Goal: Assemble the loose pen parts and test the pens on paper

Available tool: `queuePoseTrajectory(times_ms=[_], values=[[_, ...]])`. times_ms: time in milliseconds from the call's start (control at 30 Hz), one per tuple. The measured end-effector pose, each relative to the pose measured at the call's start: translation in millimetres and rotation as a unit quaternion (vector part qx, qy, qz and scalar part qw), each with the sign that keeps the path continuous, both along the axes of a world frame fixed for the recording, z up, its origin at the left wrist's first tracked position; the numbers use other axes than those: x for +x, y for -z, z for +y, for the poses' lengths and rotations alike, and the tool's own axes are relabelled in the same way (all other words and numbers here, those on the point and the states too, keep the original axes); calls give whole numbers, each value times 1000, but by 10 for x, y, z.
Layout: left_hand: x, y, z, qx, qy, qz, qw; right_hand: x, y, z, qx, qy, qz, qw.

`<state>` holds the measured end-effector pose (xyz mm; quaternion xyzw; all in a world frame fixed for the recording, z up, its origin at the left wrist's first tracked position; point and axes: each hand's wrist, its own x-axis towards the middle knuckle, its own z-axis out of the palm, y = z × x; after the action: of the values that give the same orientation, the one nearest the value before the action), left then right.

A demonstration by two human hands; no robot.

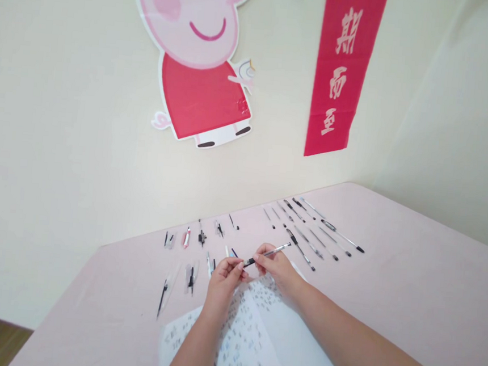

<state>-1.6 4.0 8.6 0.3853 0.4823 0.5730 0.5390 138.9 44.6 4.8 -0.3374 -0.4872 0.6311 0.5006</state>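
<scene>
Between my two hands is a pen [275,250] with a clear barrel and a dark grip, slanting up to the right. My right hand [274,265] pinches its barrel, with the far end sticking out past the fingers. At the pen's lower dark end, the fingers of my left hand [226,278] are closed on it; the very tip is hidden there. Under both hands lie white sheets of paper [251,343] covered with small handwritten marks. Just beyond my left hand rest a few pen parts [209,264], partly covered by it.
Several pens and refills [302,251] lie in slanting rows at the right back of the pink table [101,301]. Several taken-apart pens [192,278] and a red-and-white pen-like item [187,238] are at the left. A wall with a pig cutout [204,100] and a red banner [334,100] stands behind.
</scene>
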Motion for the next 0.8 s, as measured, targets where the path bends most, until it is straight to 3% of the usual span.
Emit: queuePoseTrajectory(times_ms=[400, 800], values=[[15, -45, -9, -5, -26, 15, 1000, -2, -42, -5, 10, 10, -5, 1000], [17, -26, -12, -22, -34, -27, 999, -3, -5, 6, 16, 3, 4, 1000]])
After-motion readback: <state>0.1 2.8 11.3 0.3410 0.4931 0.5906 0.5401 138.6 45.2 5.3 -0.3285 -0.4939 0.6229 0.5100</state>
